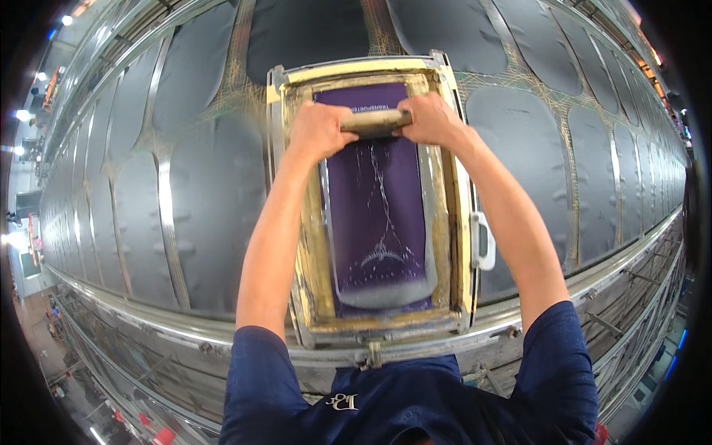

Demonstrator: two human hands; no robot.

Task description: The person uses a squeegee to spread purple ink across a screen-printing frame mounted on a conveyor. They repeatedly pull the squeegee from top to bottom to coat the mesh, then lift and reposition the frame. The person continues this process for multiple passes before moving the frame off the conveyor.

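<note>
My left hand [320,127] and my right hand [428,121] grip the two ends of a worn wooden-handled squeegee [377,119], which lies crosswise near the far end of a printing screen. The screen has a purple mesh [371,200] inside a frame [460,282] edged in metal and stained yellow tape. Streaks of a clear or white substance run down the mesh, and a pale grey band curves across its near end. Small printed lettering shows just beyond the squeegee. A white plastic handle [482,241] juts from the frame's right side.
A long bed of dark grey panels [208,208], with stained gaps between them, stretches left, right and beyond the screen. A metal rail [504,326] runs along the near edge in front of my body. Metal racks [630,311] and distant lights show at the rims.
</note>
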